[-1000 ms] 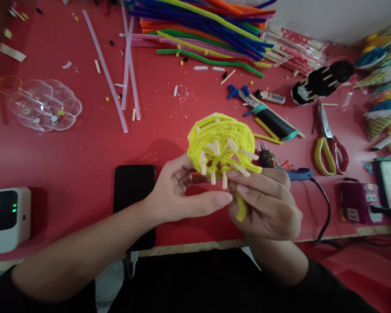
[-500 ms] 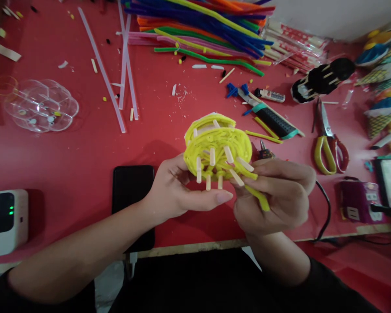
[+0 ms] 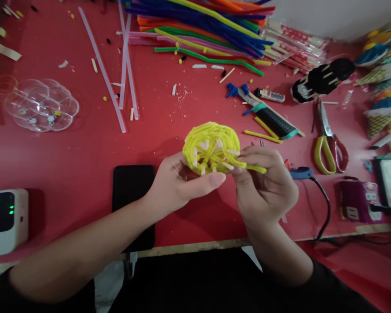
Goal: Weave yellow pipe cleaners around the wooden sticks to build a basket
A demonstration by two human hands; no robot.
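A round piece wound from yellow pipe cleaners [image 3: 211,132], with several short wooden sticks poking out of it, is held above the red table. My left hand [image 3: 182,180] is closed round its left side, thumb along the lower edge and the other fingers hidden behind. At its right edge my right hand [image 3: 263,178] pinches a yellow pipe cleaner [image 3: 256,169] whose loose end sticks out to the right past the fingers. The piece's face with the stick ends is turned up towards me.
Coloured pipe cleaners [image 3: 198,26] lie at the back. A utility knife [image 3: 270,114], scissors [image 3: 326,139] and a glue gun with a blue body [image 3: 301,173] are on the right. A black phone [image 3: 133,187], a clear flower-shaped box [image 3: 42,106] and pink glue sticks [image 3: 101,69] lie leftward.
The yellow piece has tilted so its stick ends face me more directly. My right hand has shifted slightly up and left, uncovering part of the glue gun.
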